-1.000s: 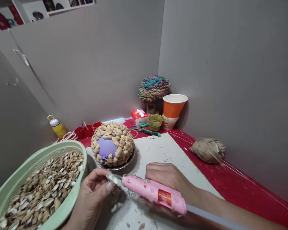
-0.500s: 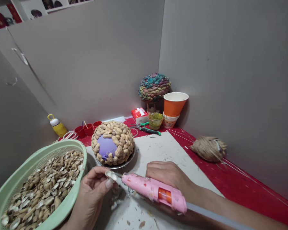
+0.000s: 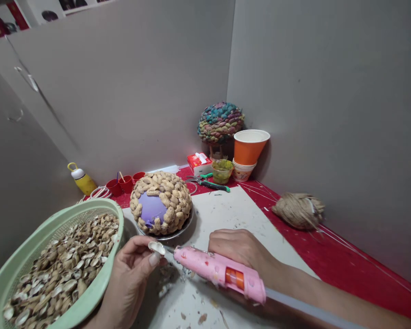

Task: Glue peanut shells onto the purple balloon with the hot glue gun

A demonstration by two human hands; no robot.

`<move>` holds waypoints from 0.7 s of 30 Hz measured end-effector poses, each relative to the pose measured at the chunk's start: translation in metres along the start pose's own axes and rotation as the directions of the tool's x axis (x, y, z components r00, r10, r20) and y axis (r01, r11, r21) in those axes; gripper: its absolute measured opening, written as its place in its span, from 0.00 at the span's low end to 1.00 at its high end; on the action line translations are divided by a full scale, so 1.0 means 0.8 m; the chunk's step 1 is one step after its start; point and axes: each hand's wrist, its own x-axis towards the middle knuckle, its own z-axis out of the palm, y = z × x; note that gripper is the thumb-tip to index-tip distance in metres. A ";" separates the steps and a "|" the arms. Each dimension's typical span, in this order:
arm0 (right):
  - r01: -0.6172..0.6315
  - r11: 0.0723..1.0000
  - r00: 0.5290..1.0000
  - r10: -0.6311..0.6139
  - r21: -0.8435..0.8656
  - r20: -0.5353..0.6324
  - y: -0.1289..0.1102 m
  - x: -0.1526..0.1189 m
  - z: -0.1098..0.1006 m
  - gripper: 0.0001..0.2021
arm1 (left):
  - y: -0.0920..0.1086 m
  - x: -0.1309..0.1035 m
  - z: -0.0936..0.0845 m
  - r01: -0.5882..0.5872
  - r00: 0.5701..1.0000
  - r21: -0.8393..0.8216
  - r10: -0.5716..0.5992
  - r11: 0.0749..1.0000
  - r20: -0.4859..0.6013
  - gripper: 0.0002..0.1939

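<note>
Between the thumb and fingers of my left hand [image 3: 132, 272] is a peanut shell half [image 3: 156, 248], its pale hollow side showing. My right hand [image 3: 243, 251] grips a pink hot glue gun [image 3: 219, 272], whose metal tip points left, close to the shell. A clear glue stick [image 3: 304, 308] sticks out of the gun's back end. Just beyond my hands, a ball covered in peanut shells [image 3: 178, 201] rests on a round metal dish [image 3: 188, 227]. Toward its front left, a bare patch shows the purple balloon [image 3: 151, 208] underneath.
At left stands a green basket [image 3: 114, 208] of peanut shells. Behind are a yellow bottle [image 3: 85, 183], red cups [image 3: 126, 184], pliers [image 3: 214, 186], a tissue pack [image 3: 199, 162], a colourful tree-shaped craft [image 3: 221, 122] and an orange paper cup [image 3: 248, 151]. Twine [image 3: 297, 210] lies right.
My left hand has tilted the shell half slightly, turning its hollow toward me and a little left of the glue gun tip. The right hand and gun stay nearly still.
</note>
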 end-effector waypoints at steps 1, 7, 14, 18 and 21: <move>0.000 1.000 1.000 0.000 -0.003 -0.002 -0.001 0.001 -0.001 0.14 | 0.000 0.000 0.000 -0.003 1.000 -0.003 0.003 1.000 -0.002 0.10; -0.017 1.000 1.000 0.017 0.021 0.010 0.000 0.001 0.000 0.13 | -0.002 0.000 0.000 -0.014 1.000 -0.012 0.014 1.000 -0.006 0.10; -0.028 1.000 1.000 0.028 0.001 0.010 -0.001 0.000 0.000 0.14 | -0.002 0.002 0.000 -0.035 0.999 -0.016 0.035 0.999 -0.009 0.09; -0.005 1.000 1.000 0.005 0.017 0.004 -0.003 0.002 -0.001 0.14 | 0.000 0.002 0.003 -0.038 0.999 -0.002 0.038 0.999 -0.011 0.08; -0.002 1.000 1.000 0.001 0.026 0.007 -0.003 0.002 -0.002 0.14 | 0.001 0.002 0.003 -0.041 0.999 0.005 0.042 0.999 -0.016 0.09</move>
